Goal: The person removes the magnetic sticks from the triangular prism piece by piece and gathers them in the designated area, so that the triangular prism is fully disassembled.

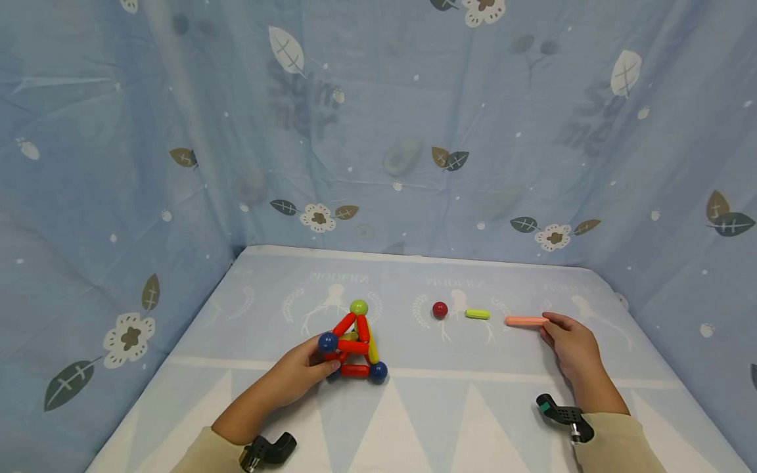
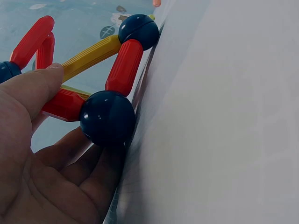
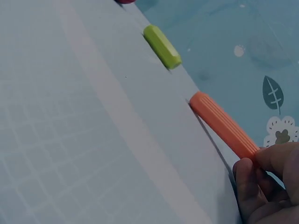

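Note:
My left hand [image 1: 301, 371] grips a small frame of red rods [image 1: 353, 347], yellow rods and dark blue balls on its left side, thumb across a red rod. A lime green ball [image 1: 359, 307] tops the frame, and a dark blue ball [image 1: 378, 372] forms its near right corner on the table. In the left wrist view, the thumb lies by a yellow rod [image 2: 91, 57], with fingers under a blue ball [image 2: 107, 118]. My right hand [image 1: 570, 348] pinches the right end of a long orange rod [image 1: 525, 321] between thumb and fingers, low over the table.
A short lime green rod [image 1: 477, 314] lies left of the orange one, and a dark red ball [image 1: 440, 310] sits further left. Patterned blue cloth [image 1: 378, 164] hangs behind and at both sides of the cloth-covered table [image 1: 437, 420]. Each wrist carries a black camera mount [image 1: 564, 415].

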`<control>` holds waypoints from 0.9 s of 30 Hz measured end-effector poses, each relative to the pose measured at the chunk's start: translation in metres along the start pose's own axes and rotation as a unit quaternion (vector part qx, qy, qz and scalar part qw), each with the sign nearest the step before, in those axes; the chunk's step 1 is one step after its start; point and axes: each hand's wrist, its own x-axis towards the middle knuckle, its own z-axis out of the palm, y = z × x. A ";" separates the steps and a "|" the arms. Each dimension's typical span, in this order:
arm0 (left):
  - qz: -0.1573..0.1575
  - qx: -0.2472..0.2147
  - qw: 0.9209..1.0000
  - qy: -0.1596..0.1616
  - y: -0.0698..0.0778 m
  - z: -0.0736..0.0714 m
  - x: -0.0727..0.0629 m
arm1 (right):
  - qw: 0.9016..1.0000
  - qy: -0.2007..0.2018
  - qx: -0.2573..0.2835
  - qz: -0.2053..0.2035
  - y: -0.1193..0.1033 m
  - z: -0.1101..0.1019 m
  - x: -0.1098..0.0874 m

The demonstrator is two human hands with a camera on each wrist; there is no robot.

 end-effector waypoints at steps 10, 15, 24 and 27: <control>0.000 0.014 1.000 0.002 0.000 0.000 0.001 | 1.000 0.023 -0.017 -0.009 0.000 0.000 0.006; -0.002 0.011 1.000 0.002 0.001 0.001 0.005 | 0.999 0.032 -0.028 -0.002 -0.002 -0.003 0.007; -0.009 0.012 1.000 0.007 -0.001 0.000 0.003 | 0.998 0.039 -0.057 0.008 0.002 0.003 0.010; -0.005 0.017 1.000 0.004 -0.003 0.000 0.001 | 0.997 0.038 -0.061 0.008 0.003 0.003 0.008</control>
